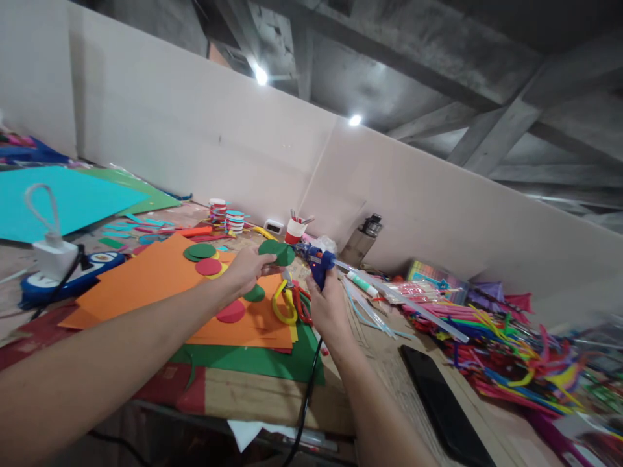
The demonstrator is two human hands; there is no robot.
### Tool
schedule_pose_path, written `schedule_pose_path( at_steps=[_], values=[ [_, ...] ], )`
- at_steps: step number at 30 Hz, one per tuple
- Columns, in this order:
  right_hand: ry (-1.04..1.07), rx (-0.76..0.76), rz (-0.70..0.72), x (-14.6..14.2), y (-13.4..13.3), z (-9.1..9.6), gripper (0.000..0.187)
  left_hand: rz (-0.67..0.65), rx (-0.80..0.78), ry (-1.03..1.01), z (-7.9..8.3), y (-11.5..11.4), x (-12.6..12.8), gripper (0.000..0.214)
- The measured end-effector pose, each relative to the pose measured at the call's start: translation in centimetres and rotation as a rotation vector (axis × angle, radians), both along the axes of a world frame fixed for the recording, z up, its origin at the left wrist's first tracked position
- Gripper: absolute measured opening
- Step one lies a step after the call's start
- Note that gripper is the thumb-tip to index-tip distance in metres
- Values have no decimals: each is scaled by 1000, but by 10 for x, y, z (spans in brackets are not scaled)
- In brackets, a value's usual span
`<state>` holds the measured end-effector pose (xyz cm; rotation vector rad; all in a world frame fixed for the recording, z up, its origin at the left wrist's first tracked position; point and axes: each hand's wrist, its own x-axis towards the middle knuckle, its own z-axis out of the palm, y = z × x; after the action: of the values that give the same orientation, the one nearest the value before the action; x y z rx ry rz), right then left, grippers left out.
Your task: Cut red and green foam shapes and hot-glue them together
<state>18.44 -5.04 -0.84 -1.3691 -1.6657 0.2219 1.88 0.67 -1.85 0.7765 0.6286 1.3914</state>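
Note:
Pinched in my left hand (248, 269) is a dark green paper piece (276, 251), bent or overlapping in the middle. My right hand (327, 301) grips a blue hot glue gun (317, 261), its nozzle pointing left close to the green paper; whether they touch I cannot tell. A long clear glue stick (403, 299) sticks out of the gun's back. Below my hands, red paper circles (230, 312) and a green circle (254, 293) lie on orange sheets (146, 275). Yellow-handled scissors (283, 305) and red-handled scissors (302, 305) rest beside my right hand.
A black phone (440, 405) lies at the right front. Colourful pipe cleaners (506, 363) pile up at the far right. A red and white cup (295, 229) with tools stands near the wall. At left sits a power strip (73, 279); the gun's black cord (306, 395) hangs over the front edge.

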Motion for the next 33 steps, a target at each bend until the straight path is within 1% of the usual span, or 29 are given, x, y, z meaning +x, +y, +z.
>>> schedule_pose_path(
  at_steps=[3, 8, 15, 20, 25, 28, 33],
  values=[
    [-1, -38, -12, -1, -1, 1, 41, 30, 28, -20, 3, 0, -2, 20],
    [-3, -50, 3, -4, -4, 4, 39, 64, 28, -54, 5, 2, -5, 22],
    [-12, -43, -20, -1, -4, 4, 39, 17, 42, -16, 4, 1, -3, 21],
    [6, -47, 25, -3, -5, 6, 40, 54, 32, -51, 4, 4, -7, 22],
    [-15, -94, 38, -6, -8, 7, 42, 85, 77, -92, 2, 10, -11, 24],
    [-21, -118, 57, -7, -9, 7, 41, 94, 68, -99, 1, 10, -11, 22],
    [31, -102, 60, -7, -9, 6, 33, 75, 42, -41, 4, 6, -11, 19]
  ],
)
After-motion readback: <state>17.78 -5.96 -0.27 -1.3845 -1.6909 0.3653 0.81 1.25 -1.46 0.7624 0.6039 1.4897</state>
